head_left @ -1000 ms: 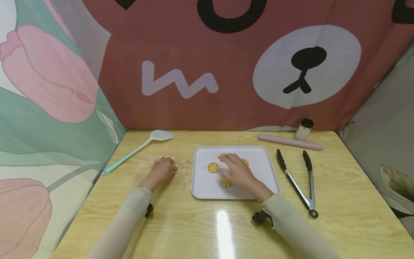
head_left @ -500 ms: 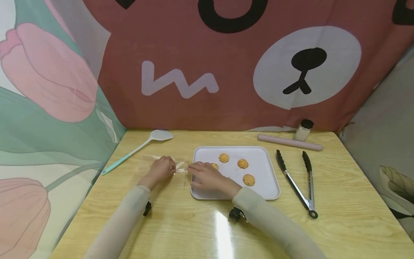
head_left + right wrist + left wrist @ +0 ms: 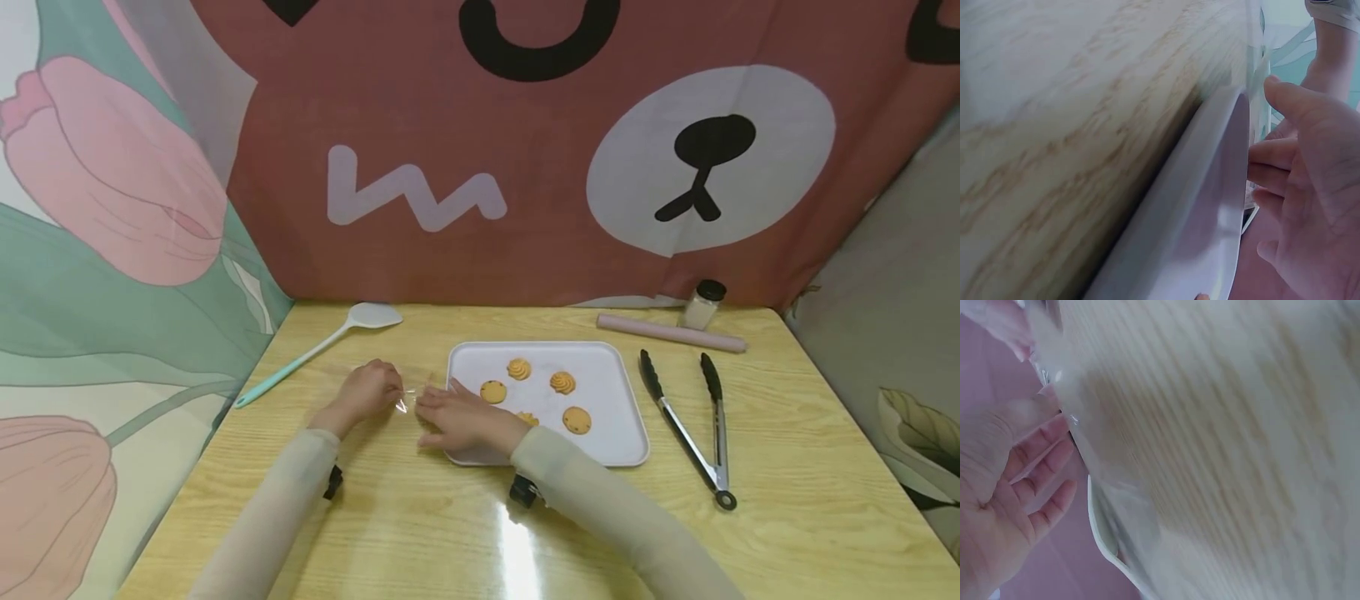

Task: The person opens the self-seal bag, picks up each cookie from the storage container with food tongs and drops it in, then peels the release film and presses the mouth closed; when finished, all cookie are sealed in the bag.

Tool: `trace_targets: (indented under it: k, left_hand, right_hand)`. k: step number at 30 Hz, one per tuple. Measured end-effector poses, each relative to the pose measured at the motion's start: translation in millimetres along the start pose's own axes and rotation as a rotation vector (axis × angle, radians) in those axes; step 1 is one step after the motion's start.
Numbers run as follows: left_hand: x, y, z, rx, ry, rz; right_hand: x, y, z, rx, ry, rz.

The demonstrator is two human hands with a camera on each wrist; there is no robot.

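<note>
A clear plastic bag (image 3: 408, 402) lies on the table left of the tray. My left hand (image 3: 366, 392) pinches its edge between thumb and forefinger, as the left wrist view shows, with the other fingers loosely bent. My right hand (image 3: 463, 417) reaches over the tray's left rim to the bag, fingertips close to its edge; whether they touch the film I cannot tell. In the right wrist view the thumb stands apart from the fingers. Several cookies rest on the white tray (image 3: 611, 442): swirled ones (image 3: 562, 382) and flat dotted ones (image 3: 577, 420). One is partly hidden behind my right wrist.
To the right of the tray lie spread black-tipped tongs (image 3: 693, 442). Behind them are a pink rolling pin (image 3: 671, 332) and a black-lidded jar (image 3: 702, 305). A spatula (image 3: 318, 353) with a teal handle lies at back left. Printed cloth (image 3: 420, 267) hangs behind the table.
My right hand has moved left from above the cookies to the bag, uncovering most of them. My left hand stays at the bag, shifting only slightly. The bag's film has lifted between the hands.
</note>
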State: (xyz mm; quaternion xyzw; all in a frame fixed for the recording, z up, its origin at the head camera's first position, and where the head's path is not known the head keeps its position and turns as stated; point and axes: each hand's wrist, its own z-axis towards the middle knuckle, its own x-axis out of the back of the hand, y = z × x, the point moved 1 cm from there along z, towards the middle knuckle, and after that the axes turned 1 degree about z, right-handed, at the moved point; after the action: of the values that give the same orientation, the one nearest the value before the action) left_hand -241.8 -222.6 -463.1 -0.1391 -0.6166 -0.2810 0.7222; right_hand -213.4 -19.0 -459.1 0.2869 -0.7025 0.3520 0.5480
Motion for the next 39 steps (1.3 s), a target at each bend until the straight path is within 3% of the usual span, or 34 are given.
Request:
trace_targets:
  k: [8, 17, 27, 39]
  left_hand:
    - [2.8, -6.4, -1.1, 0.051, -0.007, -0.109]
    - [15.1, -9.5, -0.7, 0.144, 0.091, -0.323]
    - [30.4, -18.0, -7.6, 0.162, 0.177, -0.279]
    - [25.3, -10.7, -9.1, 0.142, 0.121, -0.25]
  right_hand:
    - [2.7, -3.7, 2.5, -0.002, -0.055, -0.026]
    - [3.9, -4.3, 6.8, -0.009, -0.061, -0.02]
    - [0.0, -1.6, 9.1, -0.023, -0.04, -0.042]
    - [-0.6, -3.3, 3.3, -0.002, 0.002, -0.06]
